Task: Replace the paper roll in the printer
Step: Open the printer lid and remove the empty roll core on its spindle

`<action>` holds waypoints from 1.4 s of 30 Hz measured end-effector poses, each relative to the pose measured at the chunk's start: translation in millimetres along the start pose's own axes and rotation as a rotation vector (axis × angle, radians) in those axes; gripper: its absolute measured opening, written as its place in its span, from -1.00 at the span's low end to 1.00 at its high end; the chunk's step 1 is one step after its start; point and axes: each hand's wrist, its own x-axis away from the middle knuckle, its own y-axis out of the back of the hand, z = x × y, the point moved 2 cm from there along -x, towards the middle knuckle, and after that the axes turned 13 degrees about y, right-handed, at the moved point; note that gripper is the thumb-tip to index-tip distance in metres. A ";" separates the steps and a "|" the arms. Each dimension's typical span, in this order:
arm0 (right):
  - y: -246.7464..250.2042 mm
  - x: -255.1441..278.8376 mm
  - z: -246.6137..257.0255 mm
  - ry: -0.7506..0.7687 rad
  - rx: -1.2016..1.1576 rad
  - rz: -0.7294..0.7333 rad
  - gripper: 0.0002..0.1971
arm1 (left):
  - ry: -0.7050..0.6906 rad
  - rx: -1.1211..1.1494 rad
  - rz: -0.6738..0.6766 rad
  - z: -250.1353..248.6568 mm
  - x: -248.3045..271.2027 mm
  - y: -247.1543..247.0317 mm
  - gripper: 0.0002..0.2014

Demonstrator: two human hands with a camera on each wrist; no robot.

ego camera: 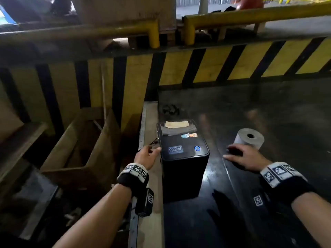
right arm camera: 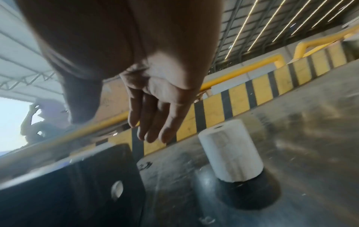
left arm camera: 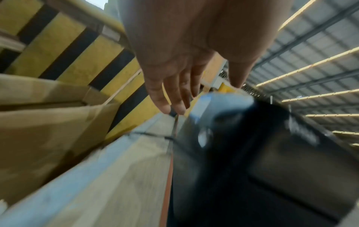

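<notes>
A black box-shaped printer (ego camera: 184, 158) stands upright on the dark metal table (ego camera: 259, 108), lid closed, a slip of paper at its far top edge and a blue light on top. A white paper roll (ego camera: 249, 138) stands on end to its right, also clear in the right wrist view as the paper roll (right arm camera: 231, 152). My left hand (ego camera: 146, 154) is at the printer's (left arm camera: 242, 145) upper left edge, fingers straight, holding nothing. My right hand (ego camera: 241, 156) hovers with relaxed straight fingers (right arm camera: 153, 122) between printer (right arm camera: 77, 184) and roll, just short of the roll.
A yellow and black striped barrier (ego camera: 232, 63) with yellow rails runs behind the table. An open cardboard box (ego camera: 84, 144) sits off the table's left edge beside a pale ruler-marked strip (ego camera: 150, 122). A person (right arm camera: 44, 121) stands far off in the right wrist view.
</notes>
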 end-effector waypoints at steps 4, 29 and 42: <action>-29.4 -36.6 5.4 0.052 -0.040 0.147 0.06 | -0.023 0.107 0.091 1.9 9.0 -20.1 -0.48; -61.0 -55.1 -2.8 0.243 -0.058 0.098 -0.23 | -0.107 -0.060 0.137 -9.4 29.7 -21.9 -0.20; 5.3 -129.3 49.2 0.133 0.205 0.040 -0.03 | -0.150 0.124 -0.127 -73.7 10.4 17.7 -0.64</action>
